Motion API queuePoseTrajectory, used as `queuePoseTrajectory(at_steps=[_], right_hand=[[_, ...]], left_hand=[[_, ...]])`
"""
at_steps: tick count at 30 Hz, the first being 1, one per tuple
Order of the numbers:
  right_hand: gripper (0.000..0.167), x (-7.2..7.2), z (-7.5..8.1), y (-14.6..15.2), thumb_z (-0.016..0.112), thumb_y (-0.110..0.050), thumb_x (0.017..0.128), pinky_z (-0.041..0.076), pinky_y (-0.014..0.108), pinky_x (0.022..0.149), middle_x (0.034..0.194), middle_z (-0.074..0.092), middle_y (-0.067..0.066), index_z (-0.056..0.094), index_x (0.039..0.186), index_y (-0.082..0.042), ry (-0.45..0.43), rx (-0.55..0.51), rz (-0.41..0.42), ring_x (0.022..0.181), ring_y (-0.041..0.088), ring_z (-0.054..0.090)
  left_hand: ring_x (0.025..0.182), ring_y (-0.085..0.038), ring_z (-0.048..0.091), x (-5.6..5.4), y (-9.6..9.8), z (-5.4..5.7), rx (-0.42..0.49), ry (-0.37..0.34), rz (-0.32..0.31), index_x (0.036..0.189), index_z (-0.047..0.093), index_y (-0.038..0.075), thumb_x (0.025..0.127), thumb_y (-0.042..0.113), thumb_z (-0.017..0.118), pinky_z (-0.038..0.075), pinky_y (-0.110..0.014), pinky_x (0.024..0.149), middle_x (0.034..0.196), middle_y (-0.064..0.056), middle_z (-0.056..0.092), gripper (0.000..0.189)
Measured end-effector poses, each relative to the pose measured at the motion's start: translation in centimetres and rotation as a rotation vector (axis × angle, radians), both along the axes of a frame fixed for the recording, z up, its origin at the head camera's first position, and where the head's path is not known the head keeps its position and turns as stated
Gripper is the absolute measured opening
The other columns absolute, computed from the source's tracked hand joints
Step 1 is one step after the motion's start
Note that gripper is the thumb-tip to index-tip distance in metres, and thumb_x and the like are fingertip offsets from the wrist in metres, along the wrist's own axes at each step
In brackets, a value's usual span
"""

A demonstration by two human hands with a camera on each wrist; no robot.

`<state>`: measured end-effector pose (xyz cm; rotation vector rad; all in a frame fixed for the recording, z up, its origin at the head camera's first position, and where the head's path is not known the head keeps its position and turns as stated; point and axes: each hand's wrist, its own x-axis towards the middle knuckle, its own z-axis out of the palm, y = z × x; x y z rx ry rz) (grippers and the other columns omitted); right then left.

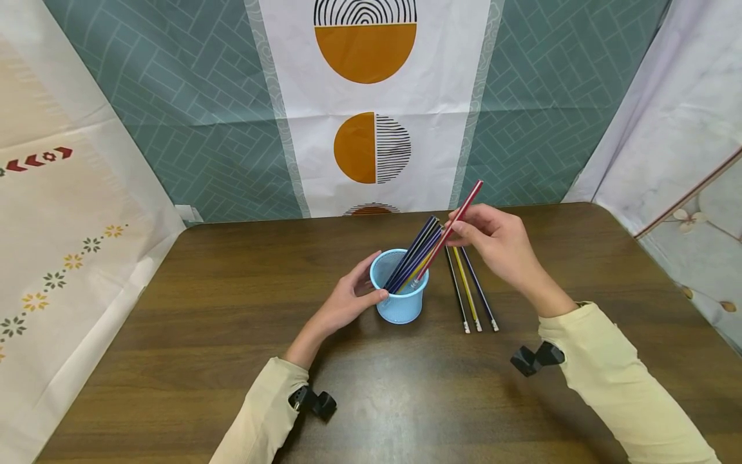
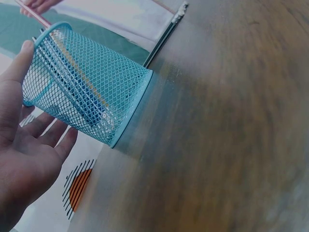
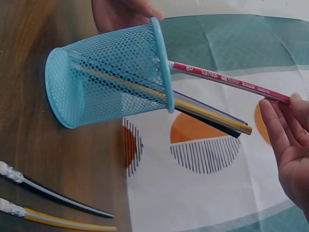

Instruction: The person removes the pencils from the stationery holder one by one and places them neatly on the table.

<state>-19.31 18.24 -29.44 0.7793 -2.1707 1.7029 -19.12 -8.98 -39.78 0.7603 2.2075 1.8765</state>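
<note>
A light blue mesh pencil cup (image 1: 400, 311) stands upright on the table. My left hand (image 1: 346, 301) holds it from the left, thumb at the rim and fingers round the far side. Several dark, blue and yellow pencils (image 3: 212, 113) lean inside the cup, tilted to the right. With thumb and fingertips my right hand (image 1: 500, 241) pinches a red pencil (image 3: 227, 79) by its upper part. The red pencil slants down, its eraser end just inside the cup's mouth.
Right of the cup lie a black pencil (image 1: 457, 293), a yellow pencil (image 1: 467, 290) and a blue pencil (image 1: 480, 290), side by side with erasers toward me. The brown wooden table (image 1: 232, 290) ends at a patterned cloth (image 1: 214, 129) behind.
</note>
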Motion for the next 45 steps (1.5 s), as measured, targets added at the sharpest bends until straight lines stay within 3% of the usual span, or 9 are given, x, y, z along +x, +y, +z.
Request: queuePoseTrajectory(at_steps=[10, 18, 25, 30, 33, 35, 40, 45], right_hand=[[0.018, 0.1, 1.0, 0.1, 0.057, 0.012, 0.091, 0.056, 0.029, 0.071, 0.094, 0.069, -0.003, 0.062, 0.107, 0.016, 0.058, -0.050, -0.036, 0.076, 0.012, 0.069], [0.018, 0.1, 0.8, 0.3, 0.057, 0.010, 0.092, 0.056, 0.027, 0.071, 0.093, 0.068, -0.005, 0.062, 0.109, 0.014, 0.056, -0.001, -0.055, 0.077, 0.010, 0.067], [0.024, 0.2, 0.7, 0.6, 0.058, 0.010, 0.092, 0.056, 0.025, 0.071, 0.094, 0.066, 0.009, 0.063, 0.115, 0.013, 0.055, 0.029, -0.072, 0.077, 0.010, 0.067], [0.029, 0.1, 0.4, 0.9, 0.061, 0.013, 0.088, 0.056, 0.024, 0.070, 0.092, 0.067, -0.001, 0.063, 0.117, 0.013, 0.054, 0.011, -0.095, 0.074, 0.007, 0.067], [0.026, 0.1, 0.1, 1.1, 0.062, 0.014, 0.087, 0.056, 0.024, 0.069, 0.090, 0.068, -0.005, 0.064, 0.113, 0.015, 0.033, -0.013, -0.100, 0.071, 0.006, 0.068], [0.024, 0.1, -0.1, 1.2, 0.063, 0.013, 0.087, 0.056, 0.025, 0.068, 0.088, 0.068, -0.006, 0.065, 0.111, 0.015, 0.016, -0.017, -0.110, 0.070, 0.006, 0.068], [0.024, 0.0, -0.6, 1.6, 0.065, 0.009, 0.087, 0.056, 0.024, 0.067, 0.087, 0.071, 0.000, 0.066, 0.111, 0.013, -0.032, -0.006, -0.139, 0.066, 0.007, 0.068], [0.022, -0.2, -1.3, 2.1, 0.067, 0.007, 0.087, 0.057, 0.027, 0.065, 0.088, 0.072, 0.007, 0.064, 0.108, 0.013, -0.085, 0.008, -0.127, 0.067, 0.008, 0.068]], left_hand=[[0.129, -0.032, 0.045, 0.1, -0.1, -0.1, 0.002, 0.023, 0.005, 0.151, 0.029, 0.004, 0.091, 0.008, 0.068, 0.039, -0.044, 0.104, 0.144, -0.019, 0.044, 0.071], [0.130, -0.031, 0.044, 0.0, -0.1, -0.2, 0.001, 0.029, 0.005, 0.151, 0.028, 0.002, 0.091, 0.010, 0.068, 0.039, -0.043, 0.104, 0.145, -0.019, 0.042, 0.072], [0.131, -0.032, 0.043, 0.0, 0.0, -0.1, 0.004, 0.017, 0.004, 0.151, 0.027, 0.000, 0.091, 0.000, 0.064, 0.038, -0.044, 0.105, 0.145, -0.020, 0.042, 0.070], [0.132, -0.034, 0.041, -0.2, 0.1, 0.0, 0.011, -0.003, 0.002, 0.151, 0.026, 0.001, 0.091, -0.005, 0.062, 0.036, -0.046, 0.106, 0.146, -0.022, 0.040, 0.070], [0.132, -0.036, 0.040, -0.1, 0.2, 0.3, 0.007, -0.016, -0.001, 0.151, 0.026, 0.000, 0.091, -0.007, 0.061, 0.036, -0.047, 0.106, 0.146, -0.024, 0.039, 0.070], [0.132, -0.037, 0.040, 0.3, 0.2, 1.1, 0.003, -0.019, -0.004, 0.150, 0.026, -0.002, 0.091, -0.007, 0.061, 0.035, -0.048, 0.106, 0.145, -0.026, 0.039, 0.069], [0.131, -0.039, 0.040, 1.4, 0.3, 2.8, 0.003, -0.016, -0.006, 0.149, 0.026, -0.006, 0.091, -0.005, 0.062, 0.035, -0.049, 0.106, 0.144, -0.027, 0.039, 0.068], [0.132, -0.039, 0.040, 1.5, 0.3, 2.7, 0.006, -0.022, -0.004, 0.149, 0.027, -0.006, 0.091, -0.006, 0.061, 0.034, -0.050, 0.106, 0.144, -0.027, 0.039, 0.068]])
